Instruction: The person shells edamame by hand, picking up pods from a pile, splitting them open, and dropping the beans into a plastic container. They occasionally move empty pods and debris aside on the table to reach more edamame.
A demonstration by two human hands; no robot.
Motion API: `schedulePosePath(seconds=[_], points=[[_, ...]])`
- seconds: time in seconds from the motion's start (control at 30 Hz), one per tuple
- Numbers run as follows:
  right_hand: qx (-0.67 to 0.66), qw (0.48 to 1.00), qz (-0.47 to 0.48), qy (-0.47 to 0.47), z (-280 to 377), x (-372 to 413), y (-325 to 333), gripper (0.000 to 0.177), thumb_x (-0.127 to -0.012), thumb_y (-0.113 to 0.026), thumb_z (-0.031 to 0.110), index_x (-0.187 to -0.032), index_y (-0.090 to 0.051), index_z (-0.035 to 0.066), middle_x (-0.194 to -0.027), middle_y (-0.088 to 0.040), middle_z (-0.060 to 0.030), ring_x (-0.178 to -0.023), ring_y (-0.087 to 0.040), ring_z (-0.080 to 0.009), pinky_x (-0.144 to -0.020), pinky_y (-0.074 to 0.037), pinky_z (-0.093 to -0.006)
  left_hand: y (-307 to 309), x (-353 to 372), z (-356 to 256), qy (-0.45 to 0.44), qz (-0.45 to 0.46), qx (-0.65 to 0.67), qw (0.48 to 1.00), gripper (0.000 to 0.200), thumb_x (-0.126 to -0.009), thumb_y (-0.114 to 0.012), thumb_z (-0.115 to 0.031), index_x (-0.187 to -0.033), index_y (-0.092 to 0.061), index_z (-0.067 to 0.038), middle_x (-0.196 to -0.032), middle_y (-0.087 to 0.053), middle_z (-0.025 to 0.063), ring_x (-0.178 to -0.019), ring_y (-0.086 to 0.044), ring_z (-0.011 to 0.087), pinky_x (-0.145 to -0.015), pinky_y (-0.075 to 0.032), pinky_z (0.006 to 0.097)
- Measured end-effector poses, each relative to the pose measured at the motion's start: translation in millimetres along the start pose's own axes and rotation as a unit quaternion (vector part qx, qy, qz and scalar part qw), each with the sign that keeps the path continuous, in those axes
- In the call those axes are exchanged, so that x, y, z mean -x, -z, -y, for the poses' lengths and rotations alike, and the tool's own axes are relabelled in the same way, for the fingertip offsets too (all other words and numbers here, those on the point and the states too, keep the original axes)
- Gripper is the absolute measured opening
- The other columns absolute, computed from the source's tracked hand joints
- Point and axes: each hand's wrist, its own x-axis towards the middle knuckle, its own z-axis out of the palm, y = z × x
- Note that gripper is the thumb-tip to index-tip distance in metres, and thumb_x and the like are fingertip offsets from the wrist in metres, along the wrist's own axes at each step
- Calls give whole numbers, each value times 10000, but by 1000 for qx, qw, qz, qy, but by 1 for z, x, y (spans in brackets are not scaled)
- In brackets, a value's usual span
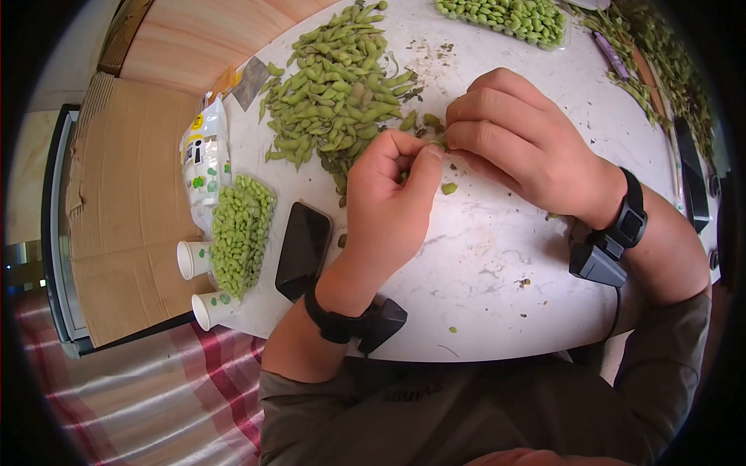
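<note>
In the head view, the white table (497,287) has its curved near edge along the person's body. Its widest open stretch lies between the pod pile (330,93) and that edge, to the pile's lower right, with only crumbs scattered there.

Just beside the pile's lower right side, two hands meet. The left hand (392,198) pinches a small green pod (442,144), mostly hidden, between thumb and bent index finger. The right hand (528,144) curls its fingers in at the same pod; its thumb is hidden, so I cannot tell how firmly they grip.

One dark phone (303,242) lies below the pile, near the left hand. Two white paper cups (194,259) lie on their sides at the lower left of the pile, and one white packet (206,159) is to its left. One purple marker (611,56) lies well to its right, among leafy stalks (672,54).

Two clear containers hold shelled green beans, too many to count: the near container (242,237) at the pile's lower left, the far container (513,22) at its upper right.
</note>
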Motion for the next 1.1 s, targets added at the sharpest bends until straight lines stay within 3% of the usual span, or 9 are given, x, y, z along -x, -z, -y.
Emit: schedulePosePath(seconds=[0.17, 0.33, 0.53, 0.67, 0.73, 0.77, 0.87, 1.0, 1.1], points=[[-21, 999, 35, -19, 3, 1, -1, 301, -778, -731, 60, -1049, -620, -8, -1066, -578, -129, -932, -591, -304, -782, -531, -382, 0, 1, -4, -25, 13, -37, 999, 127, -1018, -529, -51, -897, -494, -68, -648, -308, -68, -526, -257, 46, -470, -211, 249], [-22, 1000, 14, -12, 4, 1, -1, 311, -778, -728, 32, -1053, -604, -42, -1055, -568, -156, -931, -593, -319, -777, -527, -379, 5, -4, -15, 149, 84, 173, 970, 231, -1050, -473, -145, -828, -411, -140, -665, -270, -70, -550, -260, 55, -467, -206, 241], [-46, 998, -2, -33, 6, 1, 0, 273, -806, -722, 12, -1047, -599, -24, -1062, -573, -152, -933, -596, -320, -782, -525, -373, 10, -9, -15, 214, 128, 218, 944, 227, -1045, -462, -174, -832, -384, -170, -670, -259, -78, -553, -250, 57, -465, -202, 232], [-142, 983, -33, -115, 7, 3, 0, 218, -851, -708, 17, -1033, -590, 0, -1006, -583, -136, -922, -598, -321, -797, -524, -382, 12, -10, -17, 208, 133, 229, 941, 220, -1042, -463, -170, -835, -388, -167, -669, -261, -77, -557, -249, 59, -463, -204, 233], [-198, 943, -59, -261, 6, 5, 1, 164, -876, -703, 31, -1002, -599, 14, -940, -603, -122, -917, -601, -325, -809, -523, -401, 12, -11, -20, 186, 76, 230, 952, 196, -1042, -464, -162, -852, -420, -159, -672, -264, -74, -564, -250, 59, -465, -205, 235], [-198, 943, -59, -261, 3, 6, 1, 164, -876, -703, 31, -1002, -599, 14, -940, -603, -122, -917, -601, -325, -809, -523, -401, 11, -11, -21, 186, 76, 230, 952, 196, -1042, -464, -162, -852, -420, -159, -672, -264, -74, -564, -250, 59, -465, -205, 235], [38, 990, 46, -131, -15, 10, -3, 173, -872, -728, 3, -1030, -658, 23, -962, -641, -111, -943, -611, -337, -842, -517, -421, 7, -9, -20, 138, 3, 168, 976, 143, -1038, -468, -141, -895, -467, -143, -678, -266, -68, -572, -247, 59, -470, -203, 239], [19, 994, 22, -106, -3, 1, -2, 174, -868, -743, 24, -1021, -660, 18, -966, -643, -103, -952, -611, -333, -849, -513, -417, 7, -6, -11, 83, -15, 118, 989, 44, -1026, -514, -88, -983, -515, -97, -694, -329, -67, -573, -277, 48, -472, -217, 238], [-77, 984, -20, -160, 9, 0, -3, 147, -872, -742, 87, -986, -680, 19, -905, -665, -126, -886, -623, -347, -790, -528, -421, 4, -4, -6, 63, -13, 84, 994, 11, -1023, -546, -61, -1022, -536, -66, -707, -390, -60, -568, -301, 37, -474, -238, 234]])
